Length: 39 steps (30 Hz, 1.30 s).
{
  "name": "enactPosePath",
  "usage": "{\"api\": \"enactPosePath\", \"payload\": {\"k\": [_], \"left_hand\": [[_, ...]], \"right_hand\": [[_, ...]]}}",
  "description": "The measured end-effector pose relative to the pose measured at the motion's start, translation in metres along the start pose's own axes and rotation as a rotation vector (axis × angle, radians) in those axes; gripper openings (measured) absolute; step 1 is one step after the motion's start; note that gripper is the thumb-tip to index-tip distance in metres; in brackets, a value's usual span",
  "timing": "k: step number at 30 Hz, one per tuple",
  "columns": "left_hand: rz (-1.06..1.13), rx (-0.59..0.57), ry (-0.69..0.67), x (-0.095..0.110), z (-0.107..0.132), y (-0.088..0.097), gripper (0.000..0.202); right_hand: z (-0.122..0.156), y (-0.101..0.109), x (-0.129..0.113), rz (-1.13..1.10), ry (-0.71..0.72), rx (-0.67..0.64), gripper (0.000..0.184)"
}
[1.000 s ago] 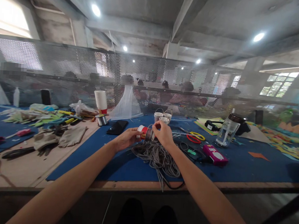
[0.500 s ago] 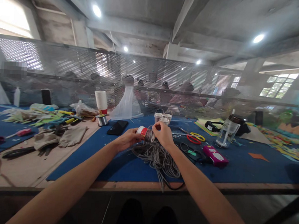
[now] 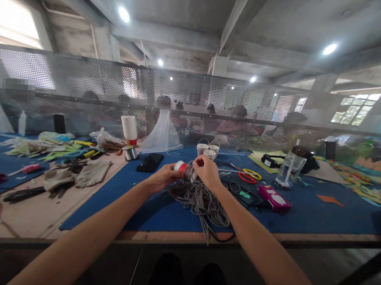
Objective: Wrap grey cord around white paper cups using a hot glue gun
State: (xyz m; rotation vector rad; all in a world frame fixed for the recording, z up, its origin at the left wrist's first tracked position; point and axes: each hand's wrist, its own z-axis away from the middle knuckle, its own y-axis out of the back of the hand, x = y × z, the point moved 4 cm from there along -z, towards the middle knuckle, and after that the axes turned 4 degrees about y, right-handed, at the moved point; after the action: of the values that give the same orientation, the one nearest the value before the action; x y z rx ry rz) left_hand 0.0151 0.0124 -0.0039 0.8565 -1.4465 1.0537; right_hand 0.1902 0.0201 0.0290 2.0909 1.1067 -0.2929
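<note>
My left hand [image 3: 162,177] is closed round a white and red paper cup [image 3: 180,167], which lies tilted on its side above the blue mat [image 3: 134,212]. Grey cord is wound about the cup's right-hand part. At that end, the fingers of my right hand [image 3: 208,173] pinch together close to the rim, on what looks like the grey cord; the fingertips partly hide it. Below both hands spreads a loose heap of grey cord [image 3: 206,203]. Just behind my right hand stand several small cups [image 3: 201,148] with cord loops on top.
Scissors [image 3: 247,176], a magenta box [image 3: 274,198] and a clear bottle [image 3: 289,171] lie or stand to the right. On the left are a phone [image 3: 149,162], a wire spool [image 3: 131,153], stacked paper cups [image 3: 128,128] and gloves [image 3: 92,173]. A mesh screen [image 3: 187,86] runs behind.
My right hand has shifted very slightly left at the cup's rim, and the cup has turned a little in my left hand. The cord heap lies almost the same.
</note>
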Motion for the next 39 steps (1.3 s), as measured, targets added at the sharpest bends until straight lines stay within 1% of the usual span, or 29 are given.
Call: {"api": "enactPosePath", "payload": {"k": [6, 12, 17, 21, 23, 26, 30, 34, 39], "left_hand": [[-0.023, 0.009, -0.003, -0.0024, -0.0021, 0.0016, 0.035], [-0.053, 0.046, -0.018, -0.0002, -0.001, 0.001, 0.036], [-0.117, 0.04, -0.057, -0.0004, -0.0013, 0.0002, 0.03], [-0.185, 0.008, -0.117, 0.0014, 0.0003, -0.0023, 0.03], [-0.208, -0.01, -0.131, 0.0025, 0.0017, -0.0041, 0.03], [-0.219, -0.029, -0.139, 0.0023, 0.002, -0.0053, 0.031], [-0.233, -0.03, -0.128, -0.001, -0.0008, -0.0032, 0.034], [-0.257, -0.022, -0.135, -0.001, -0.0018, -0.0023, 0.035], [-0.247, -0.034, -0.139, 0.0021, -0.0007, -0.0045, 0.035]], "right_hand": [[0.0007, -0.0012, -0.0015, 0.013, 0.008, -0.011, 0.007], [0.0005, 0.0009, -0.0025, 0.0, 0.02, 0.008, 0.006], [0.0008, 0.0029, -0.0038, -0.021, 0.038, 0.029, 0.004], [0.0006, 0.0021, -0.002, -0.033, 0.074, 0.038, 0.004], [0.0003, 0.0015, -0.0003, -0.046, 0.083, 0.042, 0.011], [-0.0001, 0.0018, 0.0002, -0.042, 0.115, 0.042, 0.018], [0.0, 0.0029, -0.0015, 0.006, 0.154, 0.023, 0.015], [0.0004, 0.0039, -0.0016, 0.041, 0.149, 0.034, 0.015], [0.0006, 0.0047, -0.0036, 0.077, 0.134, 0.017, 0.016]]}}
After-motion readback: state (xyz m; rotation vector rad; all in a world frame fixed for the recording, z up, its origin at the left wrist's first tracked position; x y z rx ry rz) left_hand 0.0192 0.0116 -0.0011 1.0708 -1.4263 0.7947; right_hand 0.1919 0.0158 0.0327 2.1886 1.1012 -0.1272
